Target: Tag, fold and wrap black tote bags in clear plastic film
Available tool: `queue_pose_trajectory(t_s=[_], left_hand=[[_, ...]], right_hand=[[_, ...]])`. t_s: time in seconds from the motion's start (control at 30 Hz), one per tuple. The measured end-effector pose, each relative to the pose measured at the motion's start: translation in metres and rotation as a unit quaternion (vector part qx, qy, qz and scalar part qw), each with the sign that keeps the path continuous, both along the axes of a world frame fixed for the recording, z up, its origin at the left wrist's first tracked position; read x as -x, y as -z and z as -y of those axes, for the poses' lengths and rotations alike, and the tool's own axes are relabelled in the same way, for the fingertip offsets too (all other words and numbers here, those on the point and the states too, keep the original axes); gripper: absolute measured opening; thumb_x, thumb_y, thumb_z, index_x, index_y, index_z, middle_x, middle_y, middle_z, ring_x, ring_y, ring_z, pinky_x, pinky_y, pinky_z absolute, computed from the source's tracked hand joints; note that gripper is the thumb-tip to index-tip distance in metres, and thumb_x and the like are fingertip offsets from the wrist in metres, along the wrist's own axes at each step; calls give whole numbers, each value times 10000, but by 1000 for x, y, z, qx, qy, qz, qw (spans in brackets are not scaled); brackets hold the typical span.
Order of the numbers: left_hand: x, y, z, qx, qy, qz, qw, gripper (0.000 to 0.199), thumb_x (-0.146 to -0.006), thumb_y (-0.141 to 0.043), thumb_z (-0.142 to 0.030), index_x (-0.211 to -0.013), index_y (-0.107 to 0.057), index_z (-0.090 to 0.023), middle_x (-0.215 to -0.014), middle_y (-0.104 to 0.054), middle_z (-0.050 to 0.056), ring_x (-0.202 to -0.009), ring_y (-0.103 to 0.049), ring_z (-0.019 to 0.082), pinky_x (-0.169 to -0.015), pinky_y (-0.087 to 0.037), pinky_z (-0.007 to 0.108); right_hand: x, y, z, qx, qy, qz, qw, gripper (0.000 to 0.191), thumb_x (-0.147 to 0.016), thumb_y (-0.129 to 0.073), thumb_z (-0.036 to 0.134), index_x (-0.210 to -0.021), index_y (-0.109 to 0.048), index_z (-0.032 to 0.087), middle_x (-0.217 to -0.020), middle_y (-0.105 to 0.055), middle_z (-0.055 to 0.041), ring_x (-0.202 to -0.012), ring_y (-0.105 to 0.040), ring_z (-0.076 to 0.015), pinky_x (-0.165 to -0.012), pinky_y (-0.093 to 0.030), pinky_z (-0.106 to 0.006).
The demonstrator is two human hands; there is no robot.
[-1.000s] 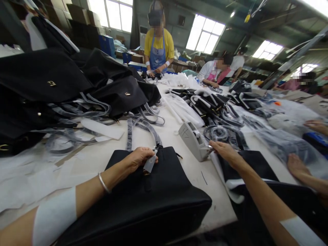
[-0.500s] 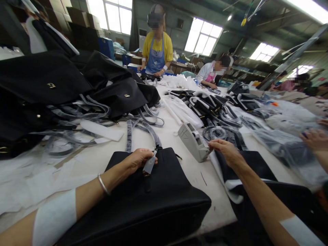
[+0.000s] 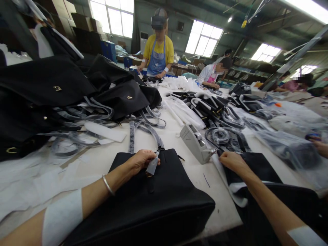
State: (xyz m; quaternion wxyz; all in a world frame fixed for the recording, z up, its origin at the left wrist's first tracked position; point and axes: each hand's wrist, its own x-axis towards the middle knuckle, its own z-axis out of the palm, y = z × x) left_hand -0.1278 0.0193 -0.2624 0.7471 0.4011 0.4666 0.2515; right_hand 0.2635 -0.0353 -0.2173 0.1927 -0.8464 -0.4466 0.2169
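A black bag [image 3: 164,201] lies in front of me, its handle wrapped in clear film. My left hand [image 3: 145,160] pinches a pale translucent wrap [image 3: 153,165] over the bag's metal clasp. Just right of the grey tape dispenser [image 3: 196,143], my right hand [image 3: 232,162] is closed near the dispenser's cutting end; what its fingers hold, if anything, is too small to make out. Beneath the right hand lies another black bag piece [image 3: 258,165] with white padding.
Black bags [image 3: 43,78] are heaped at the left beside white sheets [image 3: 23,184]. Wrapped straps and black parts [image 3: 205,102] lie beyond the dispenser. A person in a yellow shirt [image 3: 167,49] stands across the table [image 3: 207,205]. Another person's hand [image 3: 321,147] is at the far right.
My right hand has moved from the dispenser's end slightly right and down. My left hand keeps its grip on the wrap. The whole view has shifted a little.
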Motion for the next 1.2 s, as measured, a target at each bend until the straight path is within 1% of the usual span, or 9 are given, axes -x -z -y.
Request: queue_pose_trajectory(t_s=[0.1, 0.2, 0.33, 0.4, 0.47, 0.63, 0.8, 1.03, 1.2], left_hand=[[-2, 0, 2, -11, 7, 10, 1000, 361, -505, -723, -376, -729, -572, -137, -786, -706, 121, -722, -668, 217, -614, -496, 263], [-6, 5, 5, -21, 3, 13, 1000, 325, -520, -714, -365, -703, -564, -143, -766, -702, 117, -705, -662, 210, -607, -488, 258], [-9, 10, 8, -44, -6, 10, 999, 298, -542, -693, -369, -690, -563, -146, -729, -694, 105, -654, -640, 187, -577, -468, 245], [-9, 11, 9, -58, -10, 9, 998, 286, -548, -682, -364, -692, -570, -143, -723, -691, 97, -606, -613, 160, -549, -443, 228], [-8, 11, 9, -70, -14, 9, 997, 279, -553, -674, -362, -691, -570, -142, -718, -690, 92, -576, -590, 142, -527, -419, 216], [-7, 14, 11, -89, -15, 11, 996, 253, -592, -654, -355, -699, -586, -136, -703, -680, 77, -539, -549, 119, -490, -368, 200], [-8, 17, 11, -95, -22, 11, 995, 243, -598, -660, -345, -692, -589, -133, -657, -654, 55, -491, -498, 99, -456, -312, 194], [-4, 12, 12, -50, -25, 69, 996, 357, -571, -707, -430, -732, -556, -149, -747, -687, 90, -678, -639, 174, -604, -464, 231], [-4, 9, 13, -19, -14, 108, 994, 388, -555, -755, -425, -745, -576, -137, -761, -691, 93, -696, -650, 178, -638, -477, 238]], right_hand=[[15, -17, 9, -53, -23, 21, 998, 126, -632, -657, 327, -589, -664, 208, -557, -610, -32, -559, -517, -180, -539, -324, -292], [64, -25, 11, -124, -111, -135, 977, 286, -704, -672, 468, -727, -681, 183, -659, -642, -41, -611, -539, -167, -599, -403, -288], [154, -14, -4, -56, -194, -383, 901, 351, -692, -735, 497, -746, -645, 162, -649, -633, -29, -595, -542, -134, -561, -421, -250], [186, -3, -15, -15, -205, -420, 884, 371, -656, -763, 502, -697, -619, 162, -622, -625, -22, -569, -540, -122, -517, -406, -228], [202, 9, -25, 10, -214, -414, 885, 398, -631, -773, 517, -639, -591, 163, -588, -611, -14, -522, -517, -101, -469, -378, -207], [205, 30, -39, 37, -212, -395, 893, 436, -610, -790, 537, -605, -565, 164, -557, -586, 5, -472, -487, -76, -386, -336, -176], [205, 38, -43, 49, -221, -409, 884, 436, -612, -806, 524, -634, -582, 151, -572, -594, 9, -473, -503, -68, -352, -338, -147], [194, 38, -44, 98, -217, -489, 839, 373, -638, -837, 447, -716, -640, 140, -670, -659, -13, -526, -564, -62, -407, -428, -122], [201, 33, -48, 140, -231, -453, 850, 306, -672, -800, 404, -701, -655, 136, -675, -701, -46, -535, -607, -82, -408, -447, -122]])
